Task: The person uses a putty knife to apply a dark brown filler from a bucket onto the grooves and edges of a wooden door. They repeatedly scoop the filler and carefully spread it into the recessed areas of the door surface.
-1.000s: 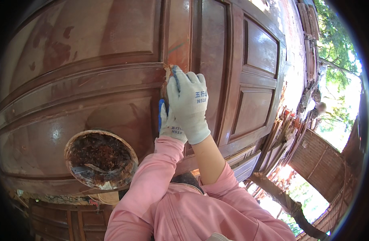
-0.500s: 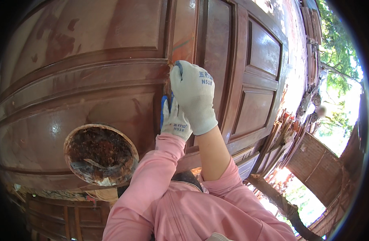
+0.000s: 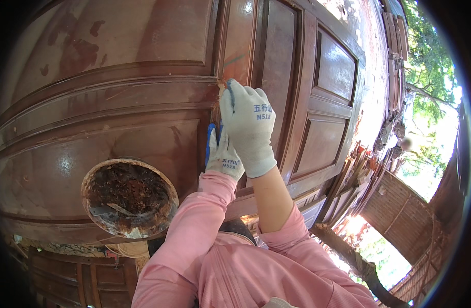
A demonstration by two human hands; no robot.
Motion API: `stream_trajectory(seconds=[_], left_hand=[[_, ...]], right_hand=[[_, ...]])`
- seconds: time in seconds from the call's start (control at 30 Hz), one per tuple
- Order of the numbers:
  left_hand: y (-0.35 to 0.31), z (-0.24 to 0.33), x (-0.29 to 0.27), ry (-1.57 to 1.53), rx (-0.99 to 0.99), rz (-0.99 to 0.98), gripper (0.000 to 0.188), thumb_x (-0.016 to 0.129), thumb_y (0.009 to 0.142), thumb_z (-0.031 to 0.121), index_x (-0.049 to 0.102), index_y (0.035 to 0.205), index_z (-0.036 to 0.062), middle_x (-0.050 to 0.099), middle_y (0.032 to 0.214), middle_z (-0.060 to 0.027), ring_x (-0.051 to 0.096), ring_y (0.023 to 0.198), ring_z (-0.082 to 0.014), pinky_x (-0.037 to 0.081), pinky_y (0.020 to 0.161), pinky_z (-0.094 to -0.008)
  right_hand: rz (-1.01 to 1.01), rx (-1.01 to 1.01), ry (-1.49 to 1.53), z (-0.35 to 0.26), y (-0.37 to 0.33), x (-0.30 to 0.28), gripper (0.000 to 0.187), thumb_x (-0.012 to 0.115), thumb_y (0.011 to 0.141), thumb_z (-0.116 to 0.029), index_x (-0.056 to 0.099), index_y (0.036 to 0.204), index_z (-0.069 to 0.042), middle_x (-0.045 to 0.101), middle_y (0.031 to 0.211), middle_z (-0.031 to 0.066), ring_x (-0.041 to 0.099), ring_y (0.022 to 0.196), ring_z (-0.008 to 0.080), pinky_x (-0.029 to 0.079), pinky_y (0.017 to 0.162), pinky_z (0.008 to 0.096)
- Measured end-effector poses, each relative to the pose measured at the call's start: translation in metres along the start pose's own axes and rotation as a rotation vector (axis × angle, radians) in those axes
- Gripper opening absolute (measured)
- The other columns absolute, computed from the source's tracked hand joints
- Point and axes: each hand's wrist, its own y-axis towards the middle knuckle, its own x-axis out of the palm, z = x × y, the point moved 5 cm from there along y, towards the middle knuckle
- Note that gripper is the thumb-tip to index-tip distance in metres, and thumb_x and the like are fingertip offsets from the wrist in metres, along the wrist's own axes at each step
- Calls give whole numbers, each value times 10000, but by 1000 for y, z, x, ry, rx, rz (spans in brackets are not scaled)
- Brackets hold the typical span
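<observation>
Right hand (image 3: 248,123): gloved, fingers curled at the chipped seam (image 3: 218,100); can't tell what it grips, if anything. Left hand (image 3: 225,156): gloved, just below, partly behind the right; grip hidden, can't tell. Door (image 3: 158,141) spreads under both. Bucket (image 3: 135,232) left of the hands, dark residue (image 3: 130,182) inside, scraper (image 3: 102,210) in it.
</observation>
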Motion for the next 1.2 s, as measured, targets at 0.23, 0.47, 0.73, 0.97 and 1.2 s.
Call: stream_trajectory(seconds=[0.23,0.47,0.73,0.97,1.2], left_hand=[[2,-5,7,-120,-54,-97,717,431,1031,474,189,1644,192,258,1671,-104,181,1567,-293,82,1251,-600],[7,-3,-7,-25,-77,-201,715,422,1035,477,179,1646,196,232,1687,-98,169,1573,-279,77,1253,-581],[14,0,-10,-11,-89,-253,695,417,1035,475,208,1634,190,248,1681,-94,185,1566,-282,85,1252,-568],[9,-3,-6,-21,-49,-137,657,421,1030,467,291,1603,171,332,1640,-95,243,1539,-312,113,1244,-570],[1,0,4,96,6,-77,679,512,976,467,384,1565,154,365,1619,-101,260,1529,-329,119,1239,-625]], right_hand=[[-158,-31,-201,-17,-15,20,350,630,924,-235,703,1199,-31,688,795,52,681,801,234,577,618,366],[-187,-80,-190,-14,-14,7,335,650,911,-231,710,1177,-35,671,779,45,673,788,237,574,605,353],[-172,-95,-135,-8,-14,11,350,661,910,-218,684,1216,-51,644,834,56,640,819,239,563,622,369],[-139,-76,-58,-4,-8,6,335,663,903,-199,697,1209,-65,641,828,55,630,818,250,556,674,379],[-158,-100,-22,2,9,-5,289,655,900,-171,732,1173,-116,645,833,59,616,828,271,536,716,394]])
